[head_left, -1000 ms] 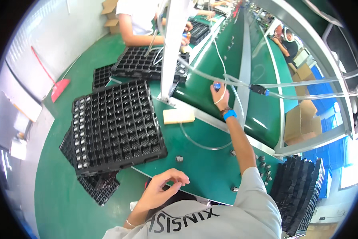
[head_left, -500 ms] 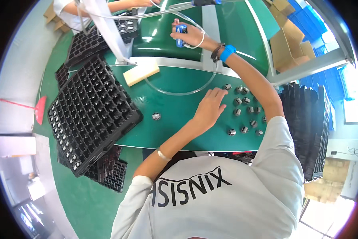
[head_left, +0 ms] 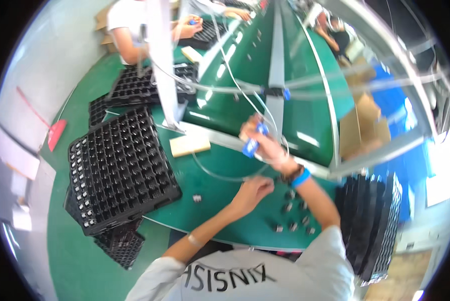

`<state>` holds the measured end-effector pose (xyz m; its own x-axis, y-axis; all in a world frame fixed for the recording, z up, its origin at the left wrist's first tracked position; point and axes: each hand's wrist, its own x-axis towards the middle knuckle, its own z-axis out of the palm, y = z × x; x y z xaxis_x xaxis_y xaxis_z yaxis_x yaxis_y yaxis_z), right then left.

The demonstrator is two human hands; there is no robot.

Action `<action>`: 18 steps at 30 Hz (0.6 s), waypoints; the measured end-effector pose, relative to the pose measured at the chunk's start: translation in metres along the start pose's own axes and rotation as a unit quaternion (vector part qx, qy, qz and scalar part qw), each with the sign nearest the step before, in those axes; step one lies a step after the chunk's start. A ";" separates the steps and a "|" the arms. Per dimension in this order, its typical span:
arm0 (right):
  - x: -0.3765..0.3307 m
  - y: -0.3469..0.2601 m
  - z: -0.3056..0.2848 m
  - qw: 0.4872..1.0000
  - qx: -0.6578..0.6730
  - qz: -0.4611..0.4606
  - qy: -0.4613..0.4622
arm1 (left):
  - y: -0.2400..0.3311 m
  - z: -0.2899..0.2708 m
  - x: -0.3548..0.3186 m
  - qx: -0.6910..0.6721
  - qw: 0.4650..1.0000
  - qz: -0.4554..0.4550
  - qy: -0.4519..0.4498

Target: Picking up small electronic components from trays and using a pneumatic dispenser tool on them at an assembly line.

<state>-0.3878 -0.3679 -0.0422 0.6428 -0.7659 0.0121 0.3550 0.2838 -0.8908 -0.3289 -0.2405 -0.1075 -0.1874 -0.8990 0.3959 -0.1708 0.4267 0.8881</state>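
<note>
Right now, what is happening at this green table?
A person in a white shirt works at the green table. The right hand holds a small blue tool with a clear hose above the table. The left hand reaches toward the small dark metal parts scattered near the table's edge. A black plastic grid tray lies to the left, beside a pale rectangular block.
</note>
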 end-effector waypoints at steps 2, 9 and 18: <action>-0.016 -0.013 0.016 0.998 0.049 0.022 -0.028 | 0.024 -0.020 -0.022 -0.201 0.971 -0.130 0.007; -0.033 -0.002 0.060 0.993 0.033 0.114 -0.001 | 0.087 -0.107 -0.078 -0.311 0.910 -0.177 0.208; -0.033 0.029 0.099 0.979 0.083 0.173 -0.068 | 0.088 -0.150 -0.111 -0.377 0.855 -0.098 0.341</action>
<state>-0.3313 -0.2776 -0.0237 0.8244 -0.5267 -0.2071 0.1984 0.6117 -0.7658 -0.1779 -0.1180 -0.0378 0.4259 -0.9040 0.0374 0.5869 0.3075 0.7490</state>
